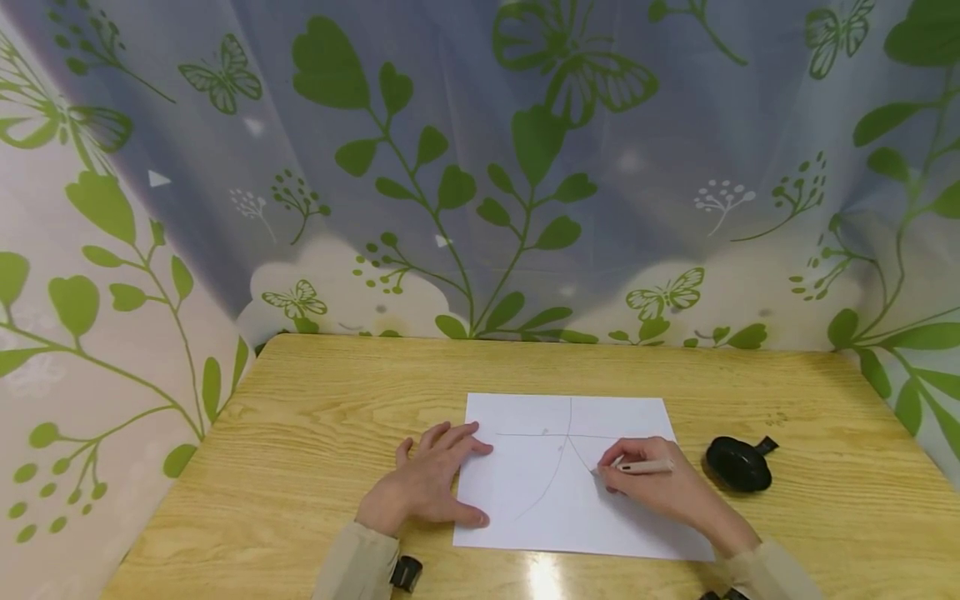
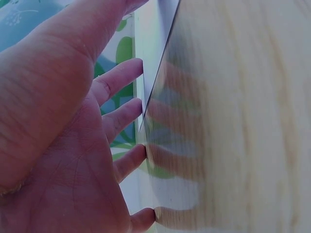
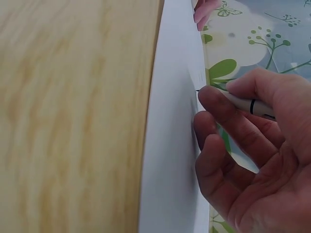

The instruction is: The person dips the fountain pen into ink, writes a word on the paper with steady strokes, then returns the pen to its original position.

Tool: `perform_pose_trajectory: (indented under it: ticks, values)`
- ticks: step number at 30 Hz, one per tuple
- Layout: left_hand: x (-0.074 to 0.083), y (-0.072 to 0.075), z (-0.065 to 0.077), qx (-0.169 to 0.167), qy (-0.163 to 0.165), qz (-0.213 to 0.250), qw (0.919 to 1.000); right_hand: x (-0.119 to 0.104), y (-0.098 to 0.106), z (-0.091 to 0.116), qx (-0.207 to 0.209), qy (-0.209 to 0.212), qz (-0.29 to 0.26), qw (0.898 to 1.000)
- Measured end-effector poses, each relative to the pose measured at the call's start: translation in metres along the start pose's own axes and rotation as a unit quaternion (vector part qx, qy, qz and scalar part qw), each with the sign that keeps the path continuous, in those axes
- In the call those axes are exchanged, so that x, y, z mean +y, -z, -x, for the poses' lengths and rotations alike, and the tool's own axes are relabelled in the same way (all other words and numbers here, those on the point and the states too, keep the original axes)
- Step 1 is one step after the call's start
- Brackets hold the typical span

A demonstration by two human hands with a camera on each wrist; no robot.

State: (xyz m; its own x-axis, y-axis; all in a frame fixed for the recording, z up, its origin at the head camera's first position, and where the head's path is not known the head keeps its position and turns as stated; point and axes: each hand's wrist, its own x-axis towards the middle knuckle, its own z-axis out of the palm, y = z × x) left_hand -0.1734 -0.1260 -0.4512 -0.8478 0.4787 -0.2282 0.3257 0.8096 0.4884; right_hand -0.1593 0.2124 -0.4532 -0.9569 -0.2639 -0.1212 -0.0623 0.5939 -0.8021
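A white sheet of paper (image 1: 517, 483) lies on the wooden table, marked with thin pencil-like lines: a vertical, a horizontal and two slanting down from where they meet. My right hand (image 1: 656, 479) pinches a white pen (image 1: 645, 467) between thumb and fingers, its tip at the lower end of the right slanting line. In the right wrist view the pen (image 3: 251, 105) shows a dark band on its barrel. My left hand (image 1: 427, 483) rests spread at the sheet's left edge, thumb and some fingertips on the paper. Its fingers (image 2: 124, 116) are straight in the left wrist view.
A small black pan-shaped dish (image 1: 738, 464) with a short handle stands on the table (image 1: 315, 417) to the right of the paper. Behind the table hangs a curtain (image 1: 420, 250) printed with green leaves and butterflies. Black bands (image 1: 407, 573) show by the sleeves.
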Motion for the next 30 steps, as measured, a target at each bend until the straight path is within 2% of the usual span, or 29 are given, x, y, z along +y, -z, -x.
perform_pose_trajectory:
  ticks: [11, 30]
  values:
    - [0.000, 0.000, 0.000, 0.000, -0.001, 0.001, 1.0000, 0.003, 0.002, 0.007, -0.003, -0.014, 0.022, 1.000]
    - [0.000, 0.000, 0.000, -0.003, 0.001, 0.002, 1.0000, 0.004, 0.003, 0.018, -0.010, -0.031, 0.007, 0.999]
